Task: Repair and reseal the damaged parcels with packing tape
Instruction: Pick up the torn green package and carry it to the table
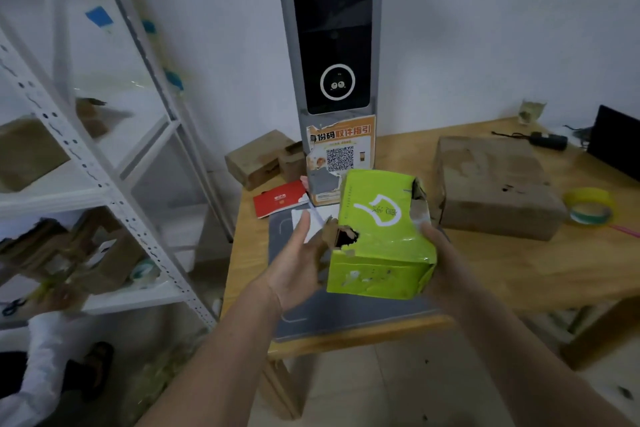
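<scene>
Left hand (298, 265) fingers straight against the green parcel's (379, 236) torn side; right hand (437, 255) fingers hidden behind it — cannot tell their grip. The parcel, held above the wooden table (502, 274), is glossy, crumpled — holes expose brown cardboard.

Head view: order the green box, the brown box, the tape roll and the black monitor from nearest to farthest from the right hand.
From the right hand:
1. Green box, held in that hand, touching it.
2. Brown box, on the table just behind and right.
3. Tape roll, further right, past the brown box.
4. Black monitor, at the table's far right edge.
</scene>
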Action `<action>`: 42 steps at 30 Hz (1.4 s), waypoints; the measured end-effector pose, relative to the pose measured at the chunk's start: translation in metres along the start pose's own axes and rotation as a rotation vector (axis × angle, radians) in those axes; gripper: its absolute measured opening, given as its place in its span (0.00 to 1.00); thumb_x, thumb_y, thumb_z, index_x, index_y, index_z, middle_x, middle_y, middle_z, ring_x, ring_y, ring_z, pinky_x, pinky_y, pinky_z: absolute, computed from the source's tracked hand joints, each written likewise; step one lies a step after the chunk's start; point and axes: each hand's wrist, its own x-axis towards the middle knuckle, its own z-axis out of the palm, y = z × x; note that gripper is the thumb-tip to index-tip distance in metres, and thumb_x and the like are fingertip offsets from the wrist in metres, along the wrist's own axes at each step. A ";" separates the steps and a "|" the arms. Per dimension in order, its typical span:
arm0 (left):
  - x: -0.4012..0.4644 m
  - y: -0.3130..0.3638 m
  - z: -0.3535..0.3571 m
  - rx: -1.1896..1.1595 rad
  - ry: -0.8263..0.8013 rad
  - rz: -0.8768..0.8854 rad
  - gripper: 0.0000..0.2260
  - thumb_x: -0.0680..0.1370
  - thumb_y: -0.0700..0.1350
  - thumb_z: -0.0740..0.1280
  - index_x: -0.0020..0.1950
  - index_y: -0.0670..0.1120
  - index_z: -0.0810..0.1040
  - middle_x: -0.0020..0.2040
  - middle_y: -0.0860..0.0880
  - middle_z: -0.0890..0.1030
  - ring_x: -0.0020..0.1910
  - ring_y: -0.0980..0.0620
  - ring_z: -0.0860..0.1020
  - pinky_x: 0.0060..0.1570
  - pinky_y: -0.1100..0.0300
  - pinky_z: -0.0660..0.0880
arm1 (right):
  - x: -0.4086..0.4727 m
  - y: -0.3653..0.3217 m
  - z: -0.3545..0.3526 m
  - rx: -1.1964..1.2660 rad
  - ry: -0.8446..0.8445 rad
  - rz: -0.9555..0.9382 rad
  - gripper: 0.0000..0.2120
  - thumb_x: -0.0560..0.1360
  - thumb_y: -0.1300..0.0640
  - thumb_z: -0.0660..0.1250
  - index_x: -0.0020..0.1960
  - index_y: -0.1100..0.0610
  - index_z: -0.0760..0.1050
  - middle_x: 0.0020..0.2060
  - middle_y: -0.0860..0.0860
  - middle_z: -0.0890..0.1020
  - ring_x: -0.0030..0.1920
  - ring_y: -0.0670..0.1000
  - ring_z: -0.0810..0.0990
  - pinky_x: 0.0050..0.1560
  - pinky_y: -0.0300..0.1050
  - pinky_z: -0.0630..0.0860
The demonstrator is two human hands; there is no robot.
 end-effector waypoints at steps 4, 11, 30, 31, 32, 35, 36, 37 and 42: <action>0.020 0.005 0.008 0.111 0.043 0.003 0.23 0.72 0.63 0.62 0.61 0.53 0.78 0.58 0.51 0.83 0.55 0.50 0.82 0.50 0.53 0.80 | 0.015 -0.004 -0.004 -0.062 0.037 0.007 0.25 0.78 0.43 0.56 0.70 0.55 0.71 0.64 0.57 0.77 0.64 0.60 0.76 0.66 0.65 0.68; 0.055 0.010 0.007 0.094 -0.006 0.060 0.26 0.75 0.58 0.69 0.72 0.60 0.69 0.65 0.54 0.79 0.64 0.50 0.78 0.58 0.48 0.77 | 0.037 -0.019 -0.016 -0.101 0.045 0.035 0.25 0.78 0.41 0.55 0.67 0.53 0.74 0.61 0.55 0.80 0.61 0.57 0.79 0.61 0.60 0.73; 0.251 0.040 0.092 0.058 0.071 0.030 0.29 0.73 0.55 0.72 0.72 0.51 0.70 0.64 0.47 0.80 0.61 0.47 0.80 0.57 0.51 0.79 | 0.145 -0.144 -0.159 -0.183 -0.004 -0.003 0.38 0.67 0.39 0.73 0.72 0.51 0.66 0.66 0.53 0.76 0.65 0.56 0.75 0.65 0.62 0.71; 0.259 0.040 0.096 0.056 0.072 0.029 0.32 0.70 0.57 0.75 0.72 0.51 0.71 0.64 0.46 0.80 0.62 0.46 0.79 0.59 0.50 0.77 | 0.148 -0.150 -0.165 -0.187 0.000 0.004 0.38 0.67 0.39 0.73 0.72 0.51 0.67 0.65 0.53 0.77 0.65 0.56 0.76 0.65 0.62 0.71; 0.267 0.040 0.099 0.047 0.068 0.027 0.37 0.65 0.58 0.78 0.71 0.51 0.71 0.64 0.46 0.80 0.63 0.45 0.78 0.61 0.49 0.76 | 0.152 -0.156 -0.169 -0.196 0.005 0.006 0.38 0.66 0.39 0.73 0.72 0.51 0.67 0.64 0.53 0.77 0.64 0.56 0.77 0.65 0.62 0.71; 0.285 0.036 0.099 0.026 0.075 0.021 0.44 0.60 0.60 0.81 0.72 0.51 0.70 0.66 0.46 0.79 0.64 0.45 0.77 0.64 0.47 0.74 | 0.161 -0.163 -0.176 -0.186 0.049 0.018 0.33 0.67 0.43 0.71 0.70 0.52 0.70 0.61 0.51 0.80 0.60 0.53 0.80 0.62 0.59 0.74; 0.289 0.035 0.098 0.016 0.082 0.015 0.44 0.60 0.59 0.81 0.73 0.51 0.70 0.66 0.46 0.78 0.65 0.44 0.77 0.66 0.45 0.72 | 0.163 -0.164 -0.177 -0.169 0.062 0.021 0.31 0.68 0.44 0.69 0.69 0.52 0.71 0.59 0.50 0.81 0.59 0.52 0.80 0.59 0.57 0.76; 0.293 0.035 0.097 0.007 0.087 0.010 0.44 0.61 0.59 0.81 0.73 0.51 0.69 0.66 0.45 0.78 0.65 0.44 0.76 0.67 0.44 0.70 | 0.165 -0.165 -0.178 -0.165 0.070 0.027 0.30 0.68 0.45 0.68 0.68 0.51 0.71 0.59 0.50 0.82 0.58 0.51 0.81 0.57 0.55 0.77; 0.302 0.048 0.107 0.013 0.129 -0.031 0.29 0.71 0.50 0.75 0.71 0.49 0.72 0.62 0.45 0.81 0.60 0.43 0.80 0.58 0.45 0.77 | 0.170 -0.174 -0.183 -0.175 0.077 0.046 0.34 0.66 0.40 0.72 0.69 0.48 0.71 0.60 0.49 0.81 0.59 0.53 0.80 0.57 0.58 0.77</action>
